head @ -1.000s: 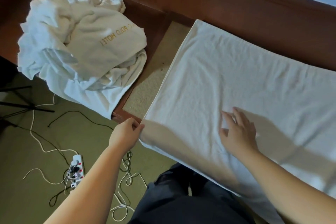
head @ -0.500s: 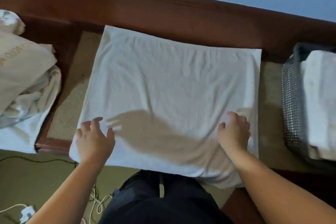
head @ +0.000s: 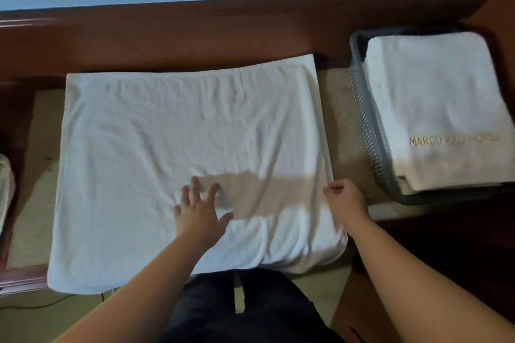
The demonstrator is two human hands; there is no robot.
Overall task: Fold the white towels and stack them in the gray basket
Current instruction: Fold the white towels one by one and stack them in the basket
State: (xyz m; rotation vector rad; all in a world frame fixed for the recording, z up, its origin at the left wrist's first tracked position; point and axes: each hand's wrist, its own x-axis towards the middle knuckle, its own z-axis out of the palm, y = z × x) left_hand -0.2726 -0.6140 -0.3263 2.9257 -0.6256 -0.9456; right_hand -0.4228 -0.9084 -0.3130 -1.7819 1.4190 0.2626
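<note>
Two hands were seen on the white towel [head: 178,136]. It was pressed flat by the left hand [head: 199,213], fingers spread; its right edge was pinched by the right hand [head: 344,198]. The gray basket [head: 365,120], w/ a folded towel [head: 434,103] inside, sat right of it.

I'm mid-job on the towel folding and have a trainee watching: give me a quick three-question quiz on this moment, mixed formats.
1. True or false: the gray basket is empty.
2. Multiple choice: the left hand is (A) lifting a corner of the spread towel, (B) lying flat with fingers spread on it, (C) reaching into the basket.
3. Fill in: the right hand is at the spread towel's ____ edge, fingers curled.

Key:
1. False; a folded towel with gold lettering lies in it.
2. B.
3. Right; the view does not show for certain whether it pinches the cloth.
</note>
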